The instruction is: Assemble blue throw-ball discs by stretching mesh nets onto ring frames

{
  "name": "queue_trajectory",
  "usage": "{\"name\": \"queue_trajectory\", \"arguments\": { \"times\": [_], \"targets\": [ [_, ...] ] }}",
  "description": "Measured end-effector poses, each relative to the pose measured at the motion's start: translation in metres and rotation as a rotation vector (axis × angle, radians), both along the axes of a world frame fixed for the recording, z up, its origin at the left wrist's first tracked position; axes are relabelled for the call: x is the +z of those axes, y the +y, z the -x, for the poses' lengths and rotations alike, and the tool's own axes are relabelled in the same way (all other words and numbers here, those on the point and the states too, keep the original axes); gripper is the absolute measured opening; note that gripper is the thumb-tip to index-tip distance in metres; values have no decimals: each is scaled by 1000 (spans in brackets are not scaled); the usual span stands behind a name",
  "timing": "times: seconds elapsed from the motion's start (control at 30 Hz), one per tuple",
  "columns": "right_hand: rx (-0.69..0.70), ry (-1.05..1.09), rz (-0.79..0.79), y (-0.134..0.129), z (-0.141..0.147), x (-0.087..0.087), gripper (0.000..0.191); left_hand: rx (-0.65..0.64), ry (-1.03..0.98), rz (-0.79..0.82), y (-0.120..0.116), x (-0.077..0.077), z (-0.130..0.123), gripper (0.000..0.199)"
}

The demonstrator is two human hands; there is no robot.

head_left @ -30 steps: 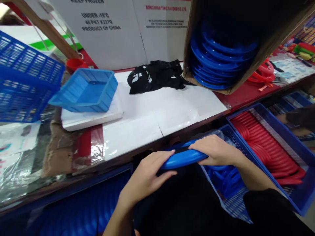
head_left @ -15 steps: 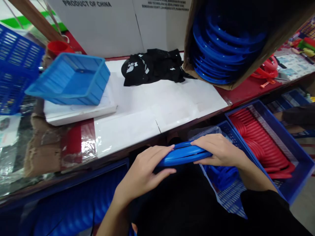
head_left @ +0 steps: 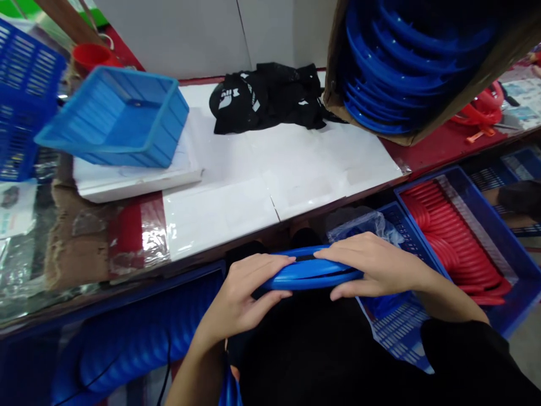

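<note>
In front of my body I hold a glossy blue plastic ring [head_left: 310, 277], seen nearly edge-on, with a dark slit along its side. My left hand [head_left: 247, 287] is closed round its left end, fingers on top and thumb below. At the other end my right hand [head_left: 374, 264] grips it the same way, fingertips near a dark gap in the top. The ring's underside and far part are hidden. Beyond the hands lies the white-covered table [head_left: 236, 217], with black printed cloth-like pieces [head_left: 270, 98] on it.
A cardboard box [head_left: 333, 107] of stacked blue rings [head_left: 389, 84] stands at the right. A light-blue bin [head_left: 122, 121] sits on a white box [head_left: 139, 186]. Below the table edge are a crate of red rings [head_left: 452, 242] and a stack of blue rings [head_left: 135, 349].
My view has shifted a little, so the table items sit higher in it. Both hands keep hold of the blue ring; my right fingertips have moved slightly left along it and its slit shows differently.
</note>
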State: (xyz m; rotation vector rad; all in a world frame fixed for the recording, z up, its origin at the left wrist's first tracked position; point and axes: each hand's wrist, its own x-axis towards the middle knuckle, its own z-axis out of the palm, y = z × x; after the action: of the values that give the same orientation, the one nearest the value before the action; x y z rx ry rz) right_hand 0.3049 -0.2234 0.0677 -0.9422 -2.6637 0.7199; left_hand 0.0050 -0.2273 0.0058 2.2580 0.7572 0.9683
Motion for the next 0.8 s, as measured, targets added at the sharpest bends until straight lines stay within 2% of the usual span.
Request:
{"name": "queue_trajectory", "arguments": {
  "times": [0.1,0.2,0.33,0.4,0.5,0.63,0.7,0.8],
  "targets": [
    [20,42,4,-1,3,0,51,-14,64,22,-4,1,3,35],
    [24,56,-21,-4,10,-7,45,-5,138,-51,-9,2,-6,38],
    [23,44,-31,-7,20,-14,43,-7,111,-98,-12,1,-17,34],
    [28,27,-32,-7,20,-13,46,-16,88,-78,-12,-1,-12,34],
    [10,-7,-34,-6,11,-8,57,9,31,0,-11,-5,12,35],
    [-42,41,-57,-4,-7,-6,45,17,-156,116,-9,-13,46,37],
    [-24,68,-76,-4,-9,-10,38,5,-92,146,-10,-13,48,40],
    [-2,54,-104,-5,-4,-19,37,15,86,85,-13,-6,31,48]
  ]
}}
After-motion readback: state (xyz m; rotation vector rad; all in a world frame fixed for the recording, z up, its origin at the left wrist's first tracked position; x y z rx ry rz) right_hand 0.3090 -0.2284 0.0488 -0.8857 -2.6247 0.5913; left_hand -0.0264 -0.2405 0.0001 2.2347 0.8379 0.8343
